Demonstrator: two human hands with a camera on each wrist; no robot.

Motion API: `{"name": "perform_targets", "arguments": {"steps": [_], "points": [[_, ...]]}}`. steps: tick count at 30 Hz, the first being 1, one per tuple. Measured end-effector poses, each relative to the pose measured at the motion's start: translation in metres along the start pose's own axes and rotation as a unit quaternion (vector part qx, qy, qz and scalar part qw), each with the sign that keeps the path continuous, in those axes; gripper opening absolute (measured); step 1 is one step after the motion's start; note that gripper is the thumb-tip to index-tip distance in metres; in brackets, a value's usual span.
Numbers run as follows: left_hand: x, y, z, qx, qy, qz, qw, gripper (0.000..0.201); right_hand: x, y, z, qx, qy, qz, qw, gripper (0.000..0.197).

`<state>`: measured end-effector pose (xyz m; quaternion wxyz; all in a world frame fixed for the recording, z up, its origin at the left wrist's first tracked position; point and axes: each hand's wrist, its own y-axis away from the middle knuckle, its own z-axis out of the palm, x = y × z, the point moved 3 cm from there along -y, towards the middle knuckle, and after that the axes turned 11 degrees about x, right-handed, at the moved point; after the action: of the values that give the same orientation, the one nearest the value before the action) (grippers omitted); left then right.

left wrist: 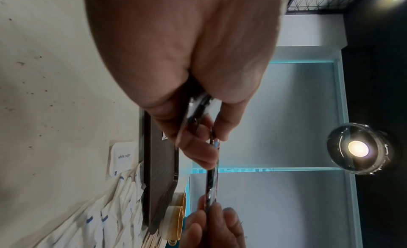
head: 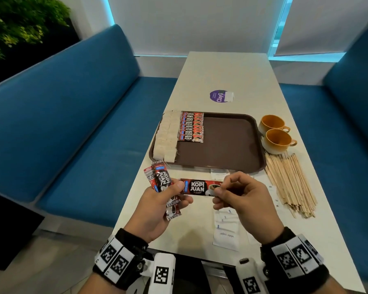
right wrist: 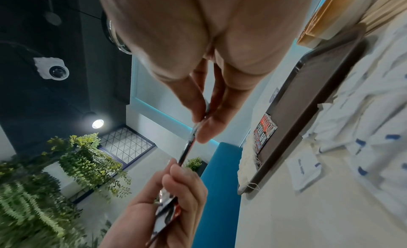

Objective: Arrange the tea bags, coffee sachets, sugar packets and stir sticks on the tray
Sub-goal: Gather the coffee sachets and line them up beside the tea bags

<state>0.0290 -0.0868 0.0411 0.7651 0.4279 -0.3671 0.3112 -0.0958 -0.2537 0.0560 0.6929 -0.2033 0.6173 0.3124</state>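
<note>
My left hand grips a small bunch of red-black coffee sachets above the table's near left edge. One single coffee sachet stretches flat between both hands. My right hand pinches its right end, and my left thumb lies on its left end. In the wrist views this sachet shows edge-on. The brown tray holds tea bags along its left side and a row of coffee sachets beside them. White sugar packets lie on the table under my hands. Wooden stir sticks lie right of the tray.
Two orange cups stand at the tray's right edge, just beyond the sticks. A purple sticker is on the table past the tray. Blue benches flank the table on both sides. The right half of the tray is bare.
</note>
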Motion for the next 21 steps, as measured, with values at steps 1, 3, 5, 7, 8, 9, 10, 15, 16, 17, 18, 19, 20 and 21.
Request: {"name": "perform_targets", "arguments": {"steps": [1, 3, 5, 7, 8, 9, 10, 15, 16, 17, 18, 19, 20, 21], "points": [[-0.001, 0.000, 0.000, 0.000, -0.009, 0.001, 1.000, 0.013, -0.001, -0.001, -0.001, 0.001, 0.002, -0.005, 1.000, 0.010], [-0.003, -0.001, -0.002, -0.007, -0.018, -0.002, 1.000, 0.020, -0.005, -0.002, -0.002, -0.005, 0.012, -0.014, 1.000, 0.013], [-0.005, -0.004, -0.003, -0.011, -0.012, -0.009, 1.000, 0.020, -0.009, -0.003, -0.005, -0.009, 0.016, -0.012, 1.000, 0.019], [-0.006, -0.006, -0.003, -0.017, 0.008, -0.016, 1.000, 0.009, -0.011, -0.006, -0.007, -0.003, 0.003, 0.003, 1.000, 0.022], [-0.006, -0.006, -0.003, -0.022, 0.022, -0.017, 0.999, 0.004, -0.011, -0.007, -0.007, 0.002, -0.008, 0.013, 1.000, 0.023], [-0.006, -0.006, -0.002, -0.028, 0.034, -0.017, 0.999, 0.003, -0.010, -0.008, -0.008, 0.007, -0.017, 0.021, 1.000, 0.023], [-0.007, -0.006, -0.001, -0.032, 0.040, -0.015, 0.999, 0.003, -0.009, -0.009, -0.008, 0.012, -0.023, 0.025, 0.999, 0.024], [-0.008, -0.009, -0.002, -0.027, 0.020, -0.020, 0.999, 0.012, -0.008, -0.011, -0.009, 0.017, -0.024, 0.025, 0.999, 0.025], [-0.007, -0.009, -0.002, -0.028, 0.023, -0.031, 0.999, 0.016, -0.009, -0.011, -0.009, 0.017, -0.024, 0.024, 0.999, 0.025], [-0.007, -0.008, -0.002, -0.029, 0.031, -0.045, 0.998, 0.021, -0.010, -0.012, -0.011, 0.018, -0.026, 0.023, 0.999, 0.024], [-0.005, -0.008, -0.003, -0.032, 0.041, -0.058, 0.997, 0.025, -0.011, -0.013, -0.012, 0.020, -0.028, 0.022, 0.999, 0.024], [-0.004, -0.008, -0.003, -0.037, 0.048, -0.069, 0.996, 0.028, -0.012, -0.015, -0.014, 0.021, -0.029, 0.021, 0.999, 0.025], [-0.004, -0.007, -0.003, -0.044, 0.051, -0.078, 0.995, 0.031, -0.012, -0.016, -0.015, 0.023, -0.027, 0.020, 0.999, 0.026], [-0.004, -0.007, -0.004, -0.051, 0.055, -0.085, 0.994, 0.031, -0.012, -0.017, -0.016, 0.025, -0.026, 0.019, 0.999, 0.028]]}}
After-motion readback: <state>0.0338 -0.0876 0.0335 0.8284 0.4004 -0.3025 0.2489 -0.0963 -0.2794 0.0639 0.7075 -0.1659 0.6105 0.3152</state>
